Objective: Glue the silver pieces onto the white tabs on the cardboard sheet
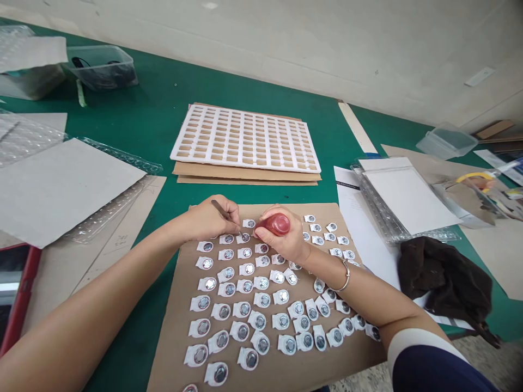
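Rows of small white tabs with round silvery discs [247, 359] lie on a brown cardboard sheet [171, 348]. Near the sheet's far edge my left hand [214, 219] pinches a thin dark metal tool [220, 209], its lower end near one of the discs. Just to its right, my right hand [286, 239] is wrapped round a red rounded bottle [278, 224], tilted with its narrow end toward the same discs. Both hands are close together but apart, and my right hand and forearm hide some of the tabs.
Beyond the sheet, a white gridded tray [245, 163] rests on cardboard. Clear plastic trays with white sheets [61, 185] lie left, others right [408, 196]. A dark cloth [443, 277] lies at right. Plastic bins [102, 68] stand at the back left, near a red-edged object [24, 299].
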A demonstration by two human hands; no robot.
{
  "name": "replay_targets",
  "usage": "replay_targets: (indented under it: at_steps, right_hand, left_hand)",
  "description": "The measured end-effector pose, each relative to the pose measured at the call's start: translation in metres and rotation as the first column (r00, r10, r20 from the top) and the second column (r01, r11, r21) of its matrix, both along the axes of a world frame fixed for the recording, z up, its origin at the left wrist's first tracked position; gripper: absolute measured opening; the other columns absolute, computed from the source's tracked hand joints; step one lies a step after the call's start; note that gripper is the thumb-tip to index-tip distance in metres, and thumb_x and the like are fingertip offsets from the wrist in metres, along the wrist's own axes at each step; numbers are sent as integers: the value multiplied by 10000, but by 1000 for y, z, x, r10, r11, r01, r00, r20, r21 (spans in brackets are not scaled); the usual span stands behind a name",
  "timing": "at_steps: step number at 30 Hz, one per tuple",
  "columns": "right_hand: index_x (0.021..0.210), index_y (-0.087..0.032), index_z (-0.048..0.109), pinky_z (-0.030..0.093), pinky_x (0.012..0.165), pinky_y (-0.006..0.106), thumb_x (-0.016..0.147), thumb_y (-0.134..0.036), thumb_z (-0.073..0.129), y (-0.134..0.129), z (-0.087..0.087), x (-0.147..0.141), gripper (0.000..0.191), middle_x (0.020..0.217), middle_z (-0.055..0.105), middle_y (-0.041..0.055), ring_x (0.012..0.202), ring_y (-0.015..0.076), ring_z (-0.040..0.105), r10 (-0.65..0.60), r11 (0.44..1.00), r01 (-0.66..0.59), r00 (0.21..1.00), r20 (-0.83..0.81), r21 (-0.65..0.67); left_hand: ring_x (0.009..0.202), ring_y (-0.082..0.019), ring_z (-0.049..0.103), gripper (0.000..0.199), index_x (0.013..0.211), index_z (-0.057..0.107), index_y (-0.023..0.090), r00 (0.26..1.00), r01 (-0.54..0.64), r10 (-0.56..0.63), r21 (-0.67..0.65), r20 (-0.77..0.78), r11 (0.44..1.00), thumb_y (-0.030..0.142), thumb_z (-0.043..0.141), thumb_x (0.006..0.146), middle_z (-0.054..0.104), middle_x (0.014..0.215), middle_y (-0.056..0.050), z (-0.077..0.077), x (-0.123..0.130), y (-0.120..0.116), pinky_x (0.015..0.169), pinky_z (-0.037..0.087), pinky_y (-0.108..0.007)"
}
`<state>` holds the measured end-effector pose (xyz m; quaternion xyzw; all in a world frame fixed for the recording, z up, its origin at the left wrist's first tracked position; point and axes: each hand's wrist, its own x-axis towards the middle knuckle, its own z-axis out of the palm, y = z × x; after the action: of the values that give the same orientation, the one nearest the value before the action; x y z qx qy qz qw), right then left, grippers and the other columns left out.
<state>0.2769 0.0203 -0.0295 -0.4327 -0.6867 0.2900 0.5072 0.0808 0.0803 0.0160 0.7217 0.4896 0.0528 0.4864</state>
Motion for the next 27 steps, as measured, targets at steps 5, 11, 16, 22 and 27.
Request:
replay_targets:
  at_steps: [5,11,16,22,27]
  right_hand:
    - [858,-223,571,509,702,346,686,-282,726,1,0,0,238,786,608,11,736,161,585,7,1000,-7,1000,1,-3]
    - [854,-228,571,509,712,350,682,-286,730,3,0,-1,241,773,612,5,731,160,585,7,1000,-7,1000,-7,12]
    - [828,-227,583,511,712,347,666,-314,737,1,1,-3,240,764,623,4,720,158,593,-16,1000,16,1000,-14,-10]
    - [778,-209,558,490,494,273,721,-439,650,8,13,-1,255,639,618,-1,581,147,621,-135,945,52,961,-241,-322]
    - [706,-207,490,333,320,203,740,-588,540,36,26,12,385,519,551,-20,437,108,562,-287,880,-4,793,-537,-476]
  left_hand:
    - [458,-89,469,104,619,626,180,1000,1,-1,-1,10,1000,281,646,605,573,515,40,1,0,0,415,286,-194]
    - [474,-90,485,98,611,622,176,1000,10,-10,-1,18,1000,272,643,611,583,530,37,2,0,-1,419,299,-189]
    - [471,-87,489,89,633,625,185,1000,20,-20,-8,3,1000,270,650,624,593,539,42,0,0,1,420,315,-186]
    - [509,-104,540,116,638,623,172,998,17,-12,-73,67,997,274,679,630,638,591,5,-1,-4,0,443,369,-188]
    - [394,-57,424,165,662,626,156,971,-2,33,-130,236,991,301,704,652,589,512,3,19,-18,5,377,318,-178]
